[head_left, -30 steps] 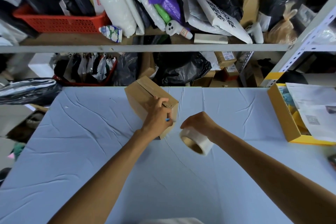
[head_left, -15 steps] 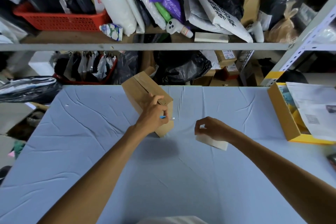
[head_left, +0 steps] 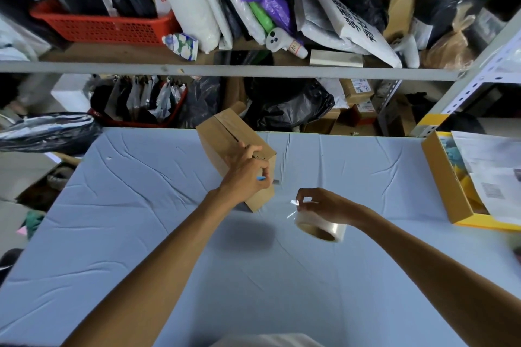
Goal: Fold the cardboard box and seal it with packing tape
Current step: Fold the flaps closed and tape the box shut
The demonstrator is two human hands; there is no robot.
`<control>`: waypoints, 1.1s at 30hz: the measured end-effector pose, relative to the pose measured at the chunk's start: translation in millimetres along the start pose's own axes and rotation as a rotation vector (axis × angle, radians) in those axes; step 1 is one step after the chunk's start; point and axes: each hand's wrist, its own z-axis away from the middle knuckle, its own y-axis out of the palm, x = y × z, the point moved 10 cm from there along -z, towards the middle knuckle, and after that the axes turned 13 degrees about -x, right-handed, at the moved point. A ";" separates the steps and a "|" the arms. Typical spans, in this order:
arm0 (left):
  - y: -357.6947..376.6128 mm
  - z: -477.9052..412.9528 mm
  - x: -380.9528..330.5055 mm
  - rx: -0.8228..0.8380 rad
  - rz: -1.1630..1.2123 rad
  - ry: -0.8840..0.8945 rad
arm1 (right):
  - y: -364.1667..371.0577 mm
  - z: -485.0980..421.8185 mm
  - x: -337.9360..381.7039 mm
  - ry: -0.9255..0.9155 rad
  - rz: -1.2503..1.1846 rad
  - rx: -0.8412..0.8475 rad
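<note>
A small brown cardboard box [head_left: 225, 135] stands tilted on one corner on the pale blue table [head_left: 141, 220], its flaps folded closed. My left hand [head_left: 248, 175] grips the box's near end and also holds a small blue cutter with a short blade pointing right. To the right and nearer me, my right hand [head_left: 324, 204] holds a roll of clear packing tape [head_left: 321, 227] just above the table, fingers pinching the loose shiny tape end. The roll and the box are apart.
A yellow-edged cardboard tray [head_left: 445, 177] with papers lies at the table's right edge. Behind the table stand metal shelves [head_left: 225, 70] crammed with bags, parcels and a red basket [head_left: 107, 28]. Black bags and cartons sit below the shelf.
My right hand has lifted the tape roll a little and turned it so its core shows, with the tape end now pinched up. The left hand and box have barely moved.
</note>
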 end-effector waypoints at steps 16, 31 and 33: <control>2.0 0.0 1.0 -0.009 -0.019 0.017 | 4.5 3.6 -2.6 0.068 0.282 -0.110; 1.2 -0.2 3.1 0.011 0.028 0.001 | 35.4 9.1 -2.9 0.063 0.181 0.182; -1.9 3.5 2.2 -0.003 0.053 0.006 | 27.0 2.3 -8.1 0.100 0.221 0.058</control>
